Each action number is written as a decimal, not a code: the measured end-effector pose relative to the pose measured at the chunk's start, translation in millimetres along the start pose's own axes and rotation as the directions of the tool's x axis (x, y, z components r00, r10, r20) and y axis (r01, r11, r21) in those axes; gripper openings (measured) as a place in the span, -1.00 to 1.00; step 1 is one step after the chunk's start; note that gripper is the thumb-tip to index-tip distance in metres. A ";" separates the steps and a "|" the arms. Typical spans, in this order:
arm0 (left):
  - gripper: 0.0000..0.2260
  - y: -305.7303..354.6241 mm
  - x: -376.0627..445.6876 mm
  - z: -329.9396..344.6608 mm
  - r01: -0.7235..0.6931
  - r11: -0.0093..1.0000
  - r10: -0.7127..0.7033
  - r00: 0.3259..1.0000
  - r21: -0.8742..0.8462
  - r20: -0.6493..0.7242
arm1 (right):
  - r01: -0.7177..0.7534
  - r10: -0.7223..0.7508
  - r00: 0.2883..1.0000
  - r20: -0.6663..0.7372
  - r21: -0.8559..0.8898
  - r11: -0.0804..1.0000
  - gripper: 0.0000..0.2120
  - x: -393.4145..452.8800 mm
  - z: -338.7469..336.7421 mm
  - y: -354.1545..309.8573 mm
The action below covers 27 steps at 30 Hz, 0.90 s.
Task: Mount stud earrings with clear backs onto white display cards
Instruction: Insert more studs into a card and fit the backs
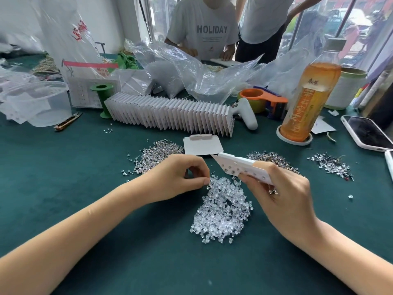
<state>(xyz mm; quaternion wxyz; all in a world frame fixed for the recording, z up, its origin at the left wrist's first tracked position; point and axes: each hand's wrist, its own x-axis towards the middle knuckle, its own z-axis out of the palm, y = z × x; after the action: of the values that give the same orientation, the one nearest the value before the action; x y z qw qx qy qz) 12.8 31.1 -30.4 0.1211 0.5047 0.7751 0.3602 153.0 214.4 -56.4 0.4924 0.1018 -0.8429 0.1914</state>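
Head view, looking down over a dark green bench (63,209).

Left hand (178,177) low over the bench, knuckles up, fingers (205,180) curled with thumb and forefinger tips pinched together at the upper edge of a heap of clear backs (223,209). Too small to tell whether a back sits inside the pinch.

Right hand (285,192) raised just right of the left fingers, clamped on a white display card (240,166), thumb on top and the other fingers underneath. Card tilted, free corner pointing toward the left fingertips, a row of small studs along its face. Something small and glinting tucked against the right palm, not identifiable.

Heap of clear backs spread directly below and between both sets of fingers. Beyond the left fingers, a pile of stud earrings (157,154). Beyond the right fingers, a second earring pile (270,158), partly hidden by the held card, and a third (331,165) well apart to the right. Just past both fingertips, a loose card (202,145) lying flat.

Farther back, a long fanned row of standing cards (170,112), a white game controller (244,112), an orange tape dispenser (263,99), a bottle of amber tea (308,99) and a phone (368,133) at far right. Crumpled clear plastic bags (191,71) behind the row, and two people standing at the far edge.
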 end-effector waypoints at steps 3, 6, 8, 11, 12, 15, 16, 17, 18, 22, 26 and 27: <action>-0.95 -0.8 1.8 -1.1 0.066 0.987 -0.071 0.997 -0.144 -0.031 | 0.107 -0.106 0.994 0.018 -0.013 0.994 -0.85 1.1 -1.8 -2.7; -0.90 -2.4 2.9 -3.0 0.095 0.957 -0.110 0.993 -0.273 -0.044 | 0.225 -0.223 0.971 0.086 -0.020 0.974 -0.82 1.4 -3.8 -6.5; -0.87 -3.8 3.8 -4.1 0.103 0.948 -0.122 0.992 -0.302 -0.044 | 0.321 -0.315 0.939 0.136 -0.028 0.947 -0.84 1.2 -4.8 -9.2; -0.94 -0.4 4.9 -7.1 0.142 0.904 -0.175 0.984 -0.404 -0.046 | 0.457 -0.438 0.877 0.198 -0.059 0.887 -0.91 1.9 -7.0 -13.7; -0.94 2.4 4.6 -8.1 0.148 0.879 -0.181 0.983 -0.454 -0.031 | 0.490 -0.466 0.859 0.212 -0.080 0.868 -0.90 2.6 -7.3 -14.7; -0.89 14.7 0.6 -8.5 0.146 0.810 -0.141 0.989 -0.568 0.052 | 0.560 -0.519 0.818 0.249 -0.136 0.817 -0.77 2.6 -5.8 -17.0; -0.89 19.4 -0.5 -7.7 0.142 0.798 -0.118 0.990 -0.586 0.079 | 0.575 -0.529 0.808 0.260 -0.149 0.805 -0.74 2.6 -5.1 -17.3; -0.90 22.9 -1.5 -6.4 0.140 0.789 -0.098 0.990 -0.599 0.102 | 0.583 -0.535 0.802 0.267 -0.154 0.798 -0.72 2.4 -4.6 -17.6; -0.90 26.3 -2.5 -4.3 0.137 0.780 -0.081 0.990 -0.610 0.119 | 0.589 -0.540 0.797 0.271 -0.152 0.793 -0.72 1.7 -4.3 -17.9; -0.88 32.2 -5.4 5.0 0.094 0.781 -0.018 0.992 -0.617 0.128 | 0.606 -0.554 0.784 0.282 -0.150 0.781 -0.82 0.1 -3.9 -17.8; -0.87 33.8 -7.2 6.8 0.064 0.796 0.013 0.992 -0.602 0.122 | 0.592 -0.535 0.793 0.292 -0.157 0.791 -0.81 0.7 -4.4 -17.6; -0.88 34.4 -7.4 6.3 0.058 0.800 0.017 0.993 -0.597 0.119 | 0.589 -0.532 0.795 0.292 -0.159 0.793 -0.81 1.0 -4.6 -17.9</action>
<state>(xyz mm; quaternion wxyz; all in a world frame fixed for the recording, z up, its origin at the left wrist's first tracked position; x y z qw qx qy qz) 43.6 35.4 -12.8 0.3242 0.4524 0.6184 0.5548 162.6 200.2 -49.5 0.4334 0.3095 -0.8425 -0.0813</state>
